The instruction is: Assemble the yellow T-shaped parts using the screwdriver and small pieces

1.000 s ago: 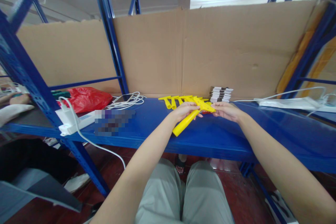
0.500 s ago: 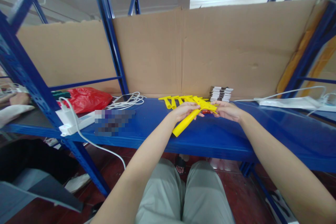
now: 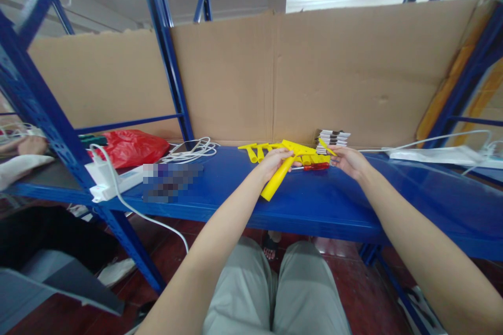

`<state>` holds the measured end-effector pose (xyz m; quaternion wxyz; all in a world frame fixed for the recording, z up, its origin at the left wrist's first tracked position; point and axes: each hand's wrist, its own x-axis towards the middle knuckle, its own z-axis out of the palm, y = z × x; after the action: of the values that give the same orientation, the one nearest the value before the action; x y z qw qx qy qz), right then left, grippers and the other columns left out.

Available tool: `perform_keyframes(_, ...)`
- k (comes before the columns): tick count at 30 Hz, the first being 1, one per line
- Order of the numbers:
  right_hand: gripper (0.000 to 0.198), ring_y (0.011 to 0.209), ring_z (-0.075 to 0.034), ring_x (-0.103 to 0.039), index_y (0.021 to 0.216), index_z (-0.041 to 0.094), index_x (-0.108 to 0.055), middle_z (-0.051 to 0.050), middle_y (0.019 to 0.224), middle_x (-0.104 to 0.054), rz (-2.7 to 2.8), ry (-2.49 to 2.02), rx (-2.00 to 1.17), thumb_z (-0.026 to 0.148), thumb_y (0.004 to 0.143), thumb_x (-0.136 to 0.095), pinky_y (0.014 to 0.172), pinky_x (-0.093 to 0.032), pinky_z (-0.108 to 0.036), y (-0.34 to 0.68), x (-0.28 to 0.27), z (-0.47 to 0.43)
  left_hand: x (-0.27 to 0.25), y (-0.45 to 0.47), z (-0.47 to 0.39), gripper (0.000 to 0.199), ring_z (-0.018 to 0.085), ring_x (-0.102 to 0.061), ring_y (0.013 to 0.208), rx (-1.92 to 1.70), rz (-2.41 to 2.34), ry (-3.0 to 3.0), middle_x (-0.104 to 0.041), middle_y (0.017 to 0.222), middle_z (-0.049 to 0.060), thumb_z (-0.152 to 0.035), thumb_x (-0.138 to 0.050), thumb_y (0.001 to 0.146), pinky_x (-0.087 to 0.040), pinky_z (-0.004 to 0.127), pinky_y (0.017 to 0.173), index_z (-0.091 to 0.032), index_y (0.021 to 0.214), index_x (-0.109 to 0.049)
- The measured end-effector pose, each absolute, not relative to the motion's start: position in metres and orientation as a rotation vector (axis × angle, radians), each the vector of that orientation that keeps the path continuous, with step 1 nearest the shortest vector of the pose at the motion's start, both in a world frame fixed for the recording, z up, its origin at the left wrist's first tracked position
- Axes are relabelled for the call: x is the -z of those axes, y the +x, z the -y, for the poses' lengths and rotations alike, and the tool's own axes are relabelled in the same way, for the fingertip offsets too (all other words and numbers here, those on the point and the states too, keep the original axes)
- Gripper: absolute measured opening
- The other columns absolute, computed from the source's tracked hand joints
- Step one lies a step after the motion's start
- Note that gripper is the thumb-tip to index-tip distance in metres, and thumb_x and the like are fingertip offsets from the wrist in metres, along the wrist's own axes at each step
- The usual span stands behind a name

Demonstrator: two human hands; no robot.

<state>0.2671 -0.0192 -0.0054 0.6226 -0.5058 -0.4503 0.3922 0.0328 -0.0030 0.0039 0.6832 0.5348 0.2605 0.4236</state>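
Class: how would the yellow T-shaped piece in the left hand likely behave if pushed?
The yellow T-shaped piece is probably stiff: its handle juts from the left hand without sagging. Its smooth-looking surface may slide. The wide crosspiece would likely stop the rounded handle rolling far.

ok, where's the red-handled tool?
Head view, right of centre: the red-handled tool is on the blue shelf, between left hand and right hand, by yellow pieces.

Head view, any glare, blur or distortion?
Head view: bright glare top right, above the cardboard; the near-left blue post slants, likely lens distortion; pixel blocks beside the power strip; soft detail on the yellow piece in the left hand.
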Motion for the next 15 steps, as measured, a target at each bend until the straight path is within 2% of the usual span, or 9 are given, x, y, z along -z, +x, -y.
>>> perform_keyframes(4,0.008,0.055,-0.011,-0.048,0.07,0.017,-0.062,-0.003,0.07,-0.062,0.866,-1.355,-0.712,0.013,0.064,-0.064,0.048,-0.036,-0.025,0.271,0.007,0.012,-0.006,0.033,0.005,0.01,0.012,-0.066,0.054,-0.97,-0.611,1.194,-0.065,0.076,0.004,-0.006,-0.051,0.088,-0.044,0.017,0.041,-0.014,0.092,-0.054)
perform_keyframes(8,0.006,0.054,-0.011,-0.047,0.066,0.016,-0.061,-0.002,0.066,-0.06,0.888,-1.589,-0.632,0.01,0.066,-0.064,0.048,-0.032,-0.025,0.268,-0.002,0.004,-0.007,0.033,0.006,0.011,0.012,-0.066,0.052,-0.979,-0.625,1.195,-0.064,0.073,0.003,-0.004,-0.05,0.088,-0.043,0.018,0.04,-0.014,0.085,-0.053)
perform_keyframes(12,0.007,0.056,-0.012,-0.05,0.064,0.016,-0.062,-0.002,0.06,-0.059,0.962,-1.727,-0.581,0.011,0.066,-0.067,0.052,-0.038,-0.027,0.262,-0.013,-0.008,-0.007,0.033,0.007,0.011,0.012,-0.066,0.054,-0.979,-0.628,1.179,-0.064,0.075,0.004,-0.003,-0.05,0.087,-0.042,0.017,0.041,-0.013,0.088,-0.054)
perform_keyframes(15,0.016,0.057,-0.013,-0.05,0.055,0.016,-0.058,-0.002,0.056,-0.057,1.004,-1.756,-0.492,0.01,0.063,-0.07,0.054,-0.042,-0.027,0.258,-0.012,-0.02,-0.008,0.033,0.007,0.011,0.012,-0.066,0.053,-0.972,-0.632,1.18,-0.064,0.074,0.003,-0.003,-0.049,0.088,-0.042,0.017,0.041,-0.013,0.088,-0.053)
